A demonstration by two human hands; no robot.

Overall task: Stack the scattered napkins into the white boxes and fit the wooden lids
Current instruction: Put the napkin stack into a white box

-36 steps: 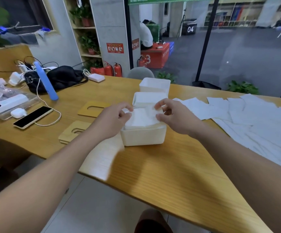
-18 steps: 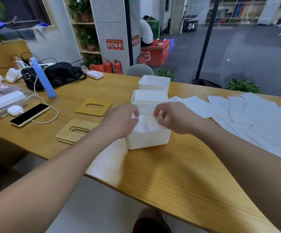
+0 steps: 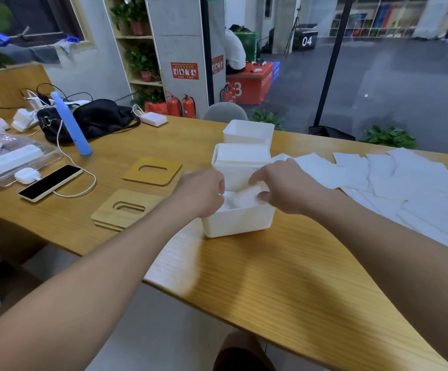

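Three white boxes stand in a row on the wooden table. Into the nearest box both hands push a wad of white napkins. My left hand has its fingers curled over the box's left rim onto the napkins. My right hand grips the napkins at the right rim. The middle box holds a flat stack of napkins. The far box looks empty. Many loose napkins lie spread to the right. Wooden lids with oval slots lie to the left: one single, and a pile.
A phone on a cable, a clear case with chargers, a blue cylinder and a black bag crowd the table's left end. The table's front edge runs diagonally below my arms. A grey chair back stands behind the table.
The napkin wad has gone from lying on top of the nearest box down into it, and both hands have sunk lower with their fingers curling in at the rims.
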